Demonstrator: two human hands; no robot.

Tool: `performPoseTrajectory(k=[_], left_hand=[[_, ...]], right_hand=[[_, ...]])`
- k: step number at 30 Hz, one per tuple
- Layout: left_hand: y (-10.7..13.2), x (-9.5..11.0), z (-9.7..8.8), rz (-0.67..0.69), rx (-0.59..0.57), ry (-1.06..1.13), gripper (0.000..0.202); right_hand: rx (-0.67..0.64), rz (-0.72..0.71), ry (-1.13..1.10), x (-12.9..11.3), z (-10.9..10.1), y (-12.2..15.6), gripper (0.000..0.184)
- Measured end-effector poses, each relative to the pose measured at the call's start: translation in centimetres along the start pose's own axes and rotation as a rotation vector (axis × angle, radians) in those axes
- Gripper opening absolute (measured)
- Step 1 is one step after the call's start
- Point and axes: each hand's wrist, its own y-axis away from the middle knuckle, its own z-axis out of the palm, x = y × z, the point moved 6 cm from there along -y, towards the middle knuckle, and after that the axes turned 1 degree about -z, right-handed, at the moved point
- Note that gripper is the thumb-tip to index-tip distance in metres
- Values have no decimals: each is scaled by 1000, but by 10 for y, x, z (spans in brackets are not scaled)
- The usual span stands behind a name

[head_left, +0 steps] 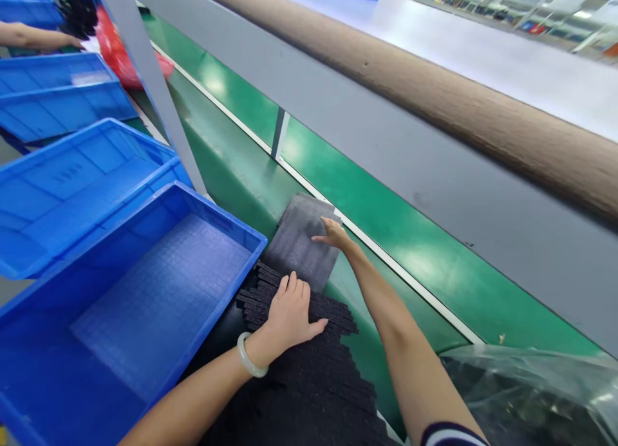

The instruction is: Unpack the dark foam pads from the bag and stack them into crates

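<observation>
Beside a deep blue plastic crate point(159, 304), on a green-covered surface point(232, 166), a stack of thin grey sheets point(297, 240) lay slightly fanned, with black rough-edged strips point(318, 375) ranked in staggered rows on the near side of it. The left hand point(288, 311), a pale bangle point(244, 358) at its wrist, rested palm down on the far rows of strips; its fingers were stretched out, the thumb swung wide, and nothing showed as gripped. The right hand point(335, 232) was over the right-hand edge of the grey stack, finger and thumb parted, with no sheet between them; whether it touched the top sheet could not be told. As a judgement, the handling was partway: the strips were already set out side by side in a broad layer, while the grey sheets sat together as a pile, none of them picked up. How many pieces had been dealt with, and how many were left, the view did not show. A clear plastic bag point(535, 394) with dark contents lay at the lower right, and a co-worker's arm point(33, 37) reached in at the upper left, well apart.
</observation>
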Motion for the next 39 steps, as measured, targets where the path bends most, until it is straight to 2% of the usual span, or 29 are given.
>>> performPoseTrajectory(k=[3,5,7,10,12,16,19,21,22,23,26,27,30,33,35,37,39], left_hand=[[-3,-1,-1,28,35,11,63],[-4,-1,-1,39,53,27,58],[-4,-1,0,46,55,33,56],[-3,-1,1,40,20,23,60],[-3,-2,-1,20,20,15,69],[-10,-6,-7,0,67,-24,102],[-18,-7,-5,-3,-7,-38,105],[-20,-8,-2,-20,-65,-30,98],[-21,-7,-2,-27,-79,-23,95],[-21,-7,-1,-30,-78,-16,93],[-21,-5,-3,-8,-26,-6,90],[-22,-5,-3,-2,-5,-6,89],[-25,-6,-2,0,61,4,86],[-29,-6,0,5,120,11,80],[-31,-6,1,14,136,0,77],[-33,-6,1,12,136,-16,78],[-33,-7,0,8,129,-18,79]], right_hand=[[-8,92,64,10,14,-22,102],[-14,61,115,6,23,-21,100],[-6,-17,152,-4,29,-11,85],[-20,-112,71,-18,27,16,59],[-78,-187,-37,-30,23,41,50],[-323,-481,-210,-64,24,101,44],[-510,-596,-287,-72,27,121,42],[-633,-580,-331,-65,28,108,43],[-620,-528,-331,-58,25,90,43],[-538,-445,-309,-49,19,67,43],[-147,-175,-177,-19,-7,-9,45],[-70,-123,-141,-12,-12,-30,50],[-12,-64,-88,1,-11,-74,78],[-33,99,-10,25,5,-98,108],[-89,207,63,40,18,-106,117],[-120,208,142,45,26,-109,115],[-118,117,199,37,29,-105,105]])
